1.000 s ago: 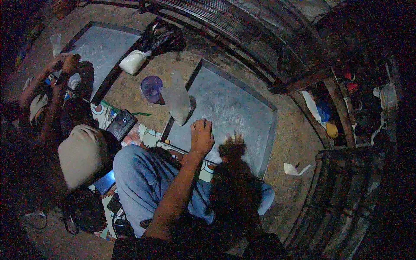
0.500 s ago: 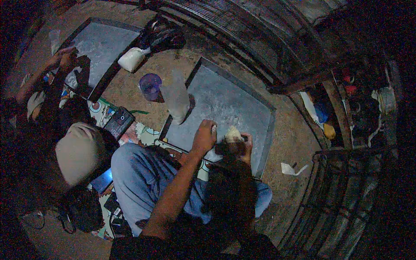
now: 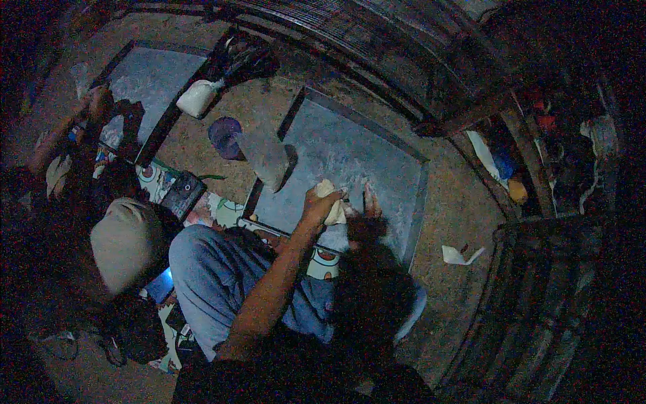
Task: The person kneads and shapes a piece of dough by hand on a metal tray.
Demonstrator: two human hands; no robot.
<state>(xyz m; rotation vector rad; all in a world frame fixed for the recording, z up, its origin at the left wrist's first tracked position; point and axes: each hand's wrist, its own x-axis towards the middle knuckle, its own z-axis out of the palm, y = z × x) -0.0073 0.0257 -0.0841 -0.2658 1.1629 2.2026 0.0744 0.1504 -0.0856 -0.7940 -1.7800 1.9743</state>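
Observation:
My left hand (image 3: 316, 207) grips a pale, dough-like lump (image 3: 332, 213) over the near part of a shallow grey metal tray (image 3: 338, 132) dusted with white powder. Just right of it, my right hand (image 3: 367, 205) stretches its fingers over the tray, out of the grip; much of it is in dark shadow and blurred. A translucent bag of pale contents (image 3: 268, 161) leans on the tray's left edge, beside a purple bowl (image 3: 222, 138) on the floor.
At left, another person's hands (image 3: 97, 101) are over a second tray (image 3: 151, 74). A white bag (image 3: 195, 97) lies beside black plastic (image 3: 249, 57). A phone (image 3: 185, 188) rests on a patterned mat. A dark wooden frame (image 3: 511, 135) and slatted structure (image 3: 531, 296) border the right.
The pale lump came into my right hand half a second ago; now it is in my left hand, further left, and my right fingers are extended. The view shifted slightly.

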